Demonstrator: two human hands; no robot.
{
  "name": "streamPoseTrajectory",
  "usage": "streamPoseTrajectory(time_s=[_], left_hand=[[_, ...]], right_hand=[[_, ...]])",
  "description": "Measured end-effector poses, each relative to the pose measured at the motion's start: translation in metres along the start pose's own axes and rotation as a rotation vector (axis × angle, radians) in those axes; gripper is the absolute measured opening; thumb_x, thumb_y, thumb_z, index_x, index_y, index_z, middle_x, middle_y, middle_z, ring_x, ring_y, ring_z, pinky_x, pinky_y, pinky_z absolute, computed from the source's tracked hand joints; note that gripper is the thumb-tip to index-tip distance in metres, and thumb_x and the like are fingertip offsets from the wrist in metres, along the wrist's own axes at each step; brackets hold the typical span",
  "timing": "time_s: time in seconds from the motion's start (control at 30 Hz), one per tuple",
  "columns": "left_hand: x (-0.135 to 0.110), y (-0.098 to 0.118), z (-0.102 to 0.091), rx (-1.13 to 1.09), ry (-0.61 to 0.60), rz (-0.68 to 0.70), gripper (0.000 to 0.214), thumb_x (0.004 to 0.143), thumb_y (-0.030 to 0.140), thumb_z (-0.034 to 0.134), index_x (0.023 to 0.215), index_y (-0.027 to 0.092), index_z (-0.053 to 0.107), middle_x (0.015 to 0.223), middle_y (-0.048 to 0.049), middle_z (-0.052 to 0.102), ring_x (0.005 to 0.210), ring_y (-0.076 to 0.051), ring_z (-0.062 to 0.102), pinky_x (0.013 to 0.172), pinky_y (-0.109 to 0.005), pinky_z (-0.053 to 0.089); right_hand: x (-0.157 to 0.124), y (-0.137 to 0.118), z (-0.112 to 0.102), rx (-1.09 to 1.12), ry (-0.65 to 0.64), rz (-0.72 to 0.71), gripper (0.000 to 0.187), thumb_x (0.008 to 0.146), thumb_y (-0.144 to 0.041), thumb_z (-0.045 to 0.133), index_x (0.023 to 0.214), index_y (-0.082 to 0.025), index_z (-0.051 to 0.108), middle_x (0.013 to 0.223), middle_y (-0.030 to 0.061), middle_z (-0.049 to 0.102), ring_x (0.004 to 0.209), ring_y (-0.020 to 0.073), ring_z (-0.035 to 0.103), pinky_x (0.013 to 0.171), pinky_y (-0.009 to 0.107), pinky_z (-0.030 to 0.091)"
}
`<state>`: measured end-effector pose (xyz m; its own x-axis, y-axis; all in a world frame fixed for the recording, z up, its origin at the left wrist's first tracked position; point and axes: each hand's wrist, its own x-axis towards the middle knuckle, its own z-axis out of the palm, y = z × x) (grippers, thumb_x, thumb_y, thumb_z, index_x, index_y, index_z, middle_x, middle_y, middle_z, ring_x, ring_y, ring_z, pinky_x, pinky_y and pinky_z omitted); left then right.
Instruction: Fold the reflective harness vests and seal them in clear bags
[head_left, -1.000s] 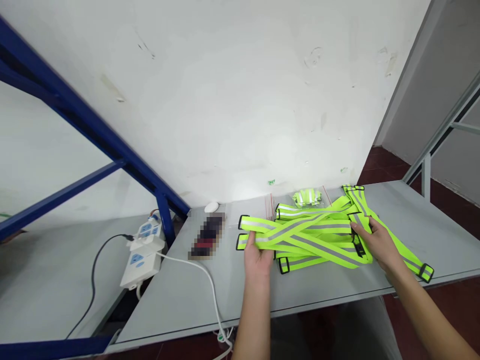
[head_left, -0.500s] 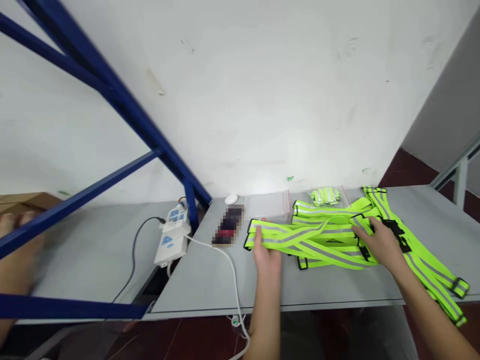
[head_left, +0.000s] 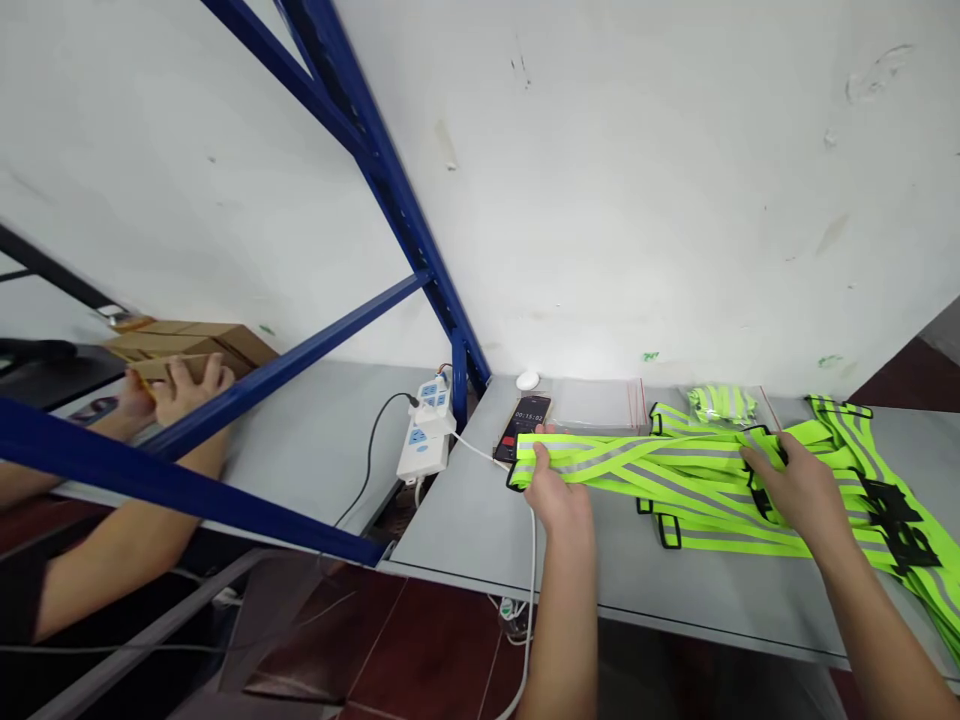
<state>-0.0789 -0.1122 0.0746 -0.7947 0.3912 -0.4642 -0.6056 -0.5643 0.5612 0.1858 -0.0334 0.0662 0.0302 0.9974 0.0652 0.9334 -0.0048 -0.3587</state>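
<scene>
Neon yellow-green reflective straps with grey stripes and black buckles stretch between my two hands, above the grey table. My left hand is closed around their left end, thumb on top. At the right, my right hand grips the same straps near a black buckle, fingers partly hidden. More straps of this kind lie beneath and to the right, with black clips among them. Behind them, a clear bag with a folded strap set rests near the wall, beside flat clear zip bags.
A phone showing a timer lies left of my left hand, near a white round object. A white power strip and cables sit by the blue rack frame. Farther left, another person's hands hold cardboard by brown boxes.
The view has swung left, bringing the other person's hands and boxes into sight. Both my hands keep their hold on the straps, whose left ends now lie closer together.
</scene>
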Motion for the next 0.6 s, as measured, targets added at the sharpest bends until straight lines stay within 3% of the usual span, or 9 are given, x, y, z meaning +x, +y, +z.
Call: streamPoseTrajectory(time_s=[0.3, 0.47, 0.6], left_hand=[[-0.002, -0.028, 0.008, 0.004, -0.008, -0.032, 0.019, 0.090, 0.014, 0.053, 0.105, 0.016, 0.065, 0.115, -0.0090, 0.068, 0.109, -0.020, 0.064, 0.090, -0.036, 0.055], [-0.004, -0.051, 0.026, 0.037, -0.076, -0.073, 0.022, 0.088, 0.011, 0.055, 0.107, 0.014, 0.065, 0.110, -0.0104, 0.069, 0.101, -0.019, 0.067, 0.087, -0.035, 0.055], [-0.019, -0.084, 0.037, 0.079, -0.151, -0.142, 0.022, 0.085, 0.013, 0.059, 0.106, 0.012, 0.067, 0.104, -0.0118, 0.071, 0.095, -0.020, 0.069, 0.086, -0.035, 0.055]], right_hand=[[-0.005, 0.022, 0.004, 0.027, -0.008, 0.079, 0.072, 0.078, -0.066, 0.046, 0.123, -0.013, 0.059, 0.093, 0.0172, 0.071, 0.085, 0.0364, 0.063, 0.064, 0.039, 0.046], [-0.004, 0.058, 0.001, 0.420, 0.081, 0.148, 0.071, 0.068, -0.065, 0.059, 0.116, -0.013, 0.062, 0.105, 0.0150, 0.070, 0.097, 0.0336, 0.063, 0.074, 0.037, 0.049], [-0.014, 0.094, -0.009, 0.688, 0.115, 0.214, 0.059, 0.069, -0.062, 0.062, 0.111, -0.021, 0.063, 0.094, 0.0072, 0.073, 0.091, 0.0315, 0.065, 0.071, 0.037, 0.052]])
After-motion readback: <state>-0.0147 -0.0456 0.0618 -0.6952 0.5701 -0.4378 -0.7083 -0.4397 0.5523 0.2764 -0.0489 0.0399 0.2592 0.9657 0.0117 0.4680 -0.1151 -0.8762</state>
